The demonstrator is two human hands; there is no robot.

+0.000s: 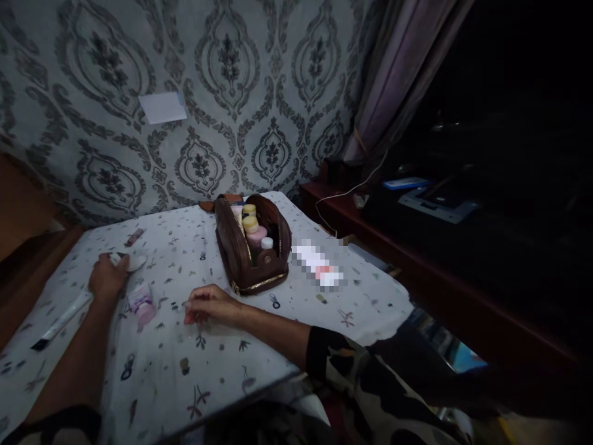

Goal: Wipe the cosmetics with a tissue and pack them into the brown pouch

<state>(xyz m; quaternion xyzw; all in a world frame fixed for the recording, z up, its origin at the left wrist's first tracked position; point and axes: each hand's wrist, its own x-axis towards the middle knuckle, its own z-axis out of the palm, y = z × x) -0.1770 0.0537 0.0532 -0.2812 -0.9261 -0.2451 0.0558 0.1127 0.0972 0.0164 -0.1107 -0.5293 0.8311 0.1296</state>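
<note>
At the left of the table, my left hand (109, 276) is closed around a white, rounded object (136, 263) whose kind I cannot make out. Close to that hand lies a pink and white bottle (142, 304) with a purple label. My right hand (213, 304) is just above the cloth in front of the bag, its fingers curled and thumb pressed in; whatever it may pinch is too small to name. A brown toiletry bag (229, 250) stands unzipped, with several jars and bottles inside, including a pink bottle (256, 237) and a white-capped one (267, 243).
A white tube with a dark end (62, 321) lies left of my left forearm. Beyond my left hand is a small pinkish item (134, 237). Right of the bag lies a blurred-out white and red item (319, 264). A dark red ledge with a cable (324, 213) borders the patterned tablecloth (222, 364).
</note>
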